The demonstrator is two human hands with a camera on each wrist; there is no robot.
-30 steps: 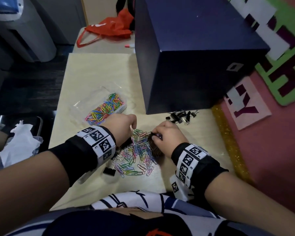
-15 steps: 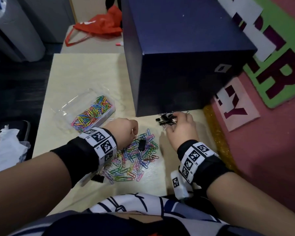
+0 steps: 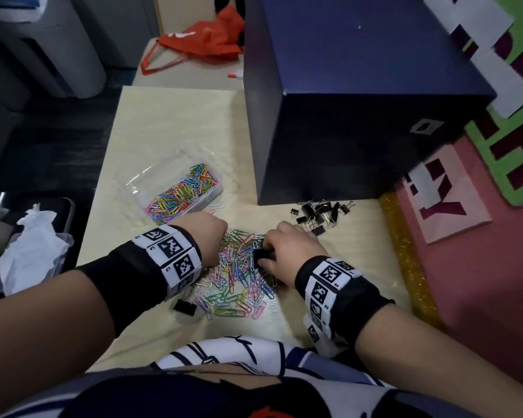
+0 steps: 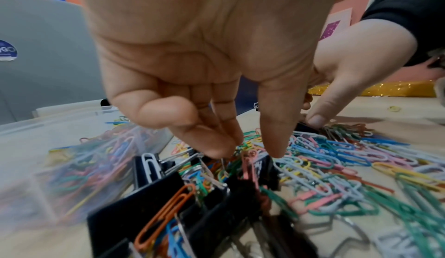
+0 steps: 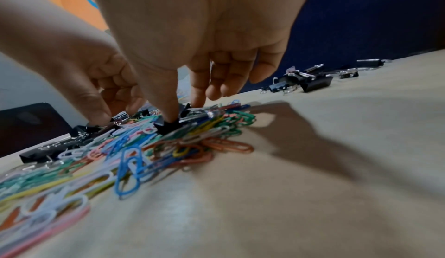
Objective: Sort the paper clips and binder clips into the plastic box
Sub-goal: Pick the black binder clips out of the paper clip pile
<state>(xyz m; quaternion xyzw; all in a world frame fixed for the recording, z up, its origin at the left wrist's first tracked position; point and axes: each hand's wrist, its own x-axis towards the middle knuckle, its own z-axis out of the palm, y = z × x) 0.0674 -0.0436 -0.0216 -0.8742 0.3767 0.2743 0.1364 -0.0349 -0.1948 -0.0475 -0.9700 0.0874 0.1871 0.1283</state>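
A clear plastic box (image 3: 151,173) half full of coloured paper clips stands at the left of the pale table. In front of it lies a loose pile of paper clips (image 3: 239,282) with black binder clips mixed in. My left hand (image 3: 215,233) is on the pile's left side; its thumb and fingertips (image 4: 214,147) meet on a thin clip wire. My right hand (image 3: 266,251) pinches a black binder clip (image 5: 168,126) in the pile between thumb and forefinger. A heap of binder clips (image 3: 320,212) lies at the back right. One binder clip (image 3: 184,306) lies under my left wrist.
A big navy box (image 3: 360,116) stands close behind the binder clip heap. A gold glitter strip (image 3: 405,260) runs along the table's right edge. A container with crumpled tissue (image 3: 27,245) is off the left edge. A red bag (image 3: 200,40) lies far back.
My right hand went to the binder clip heap, then came back to the loose pile and now pinches a black binder clip there. My left hand stayed on the pile.
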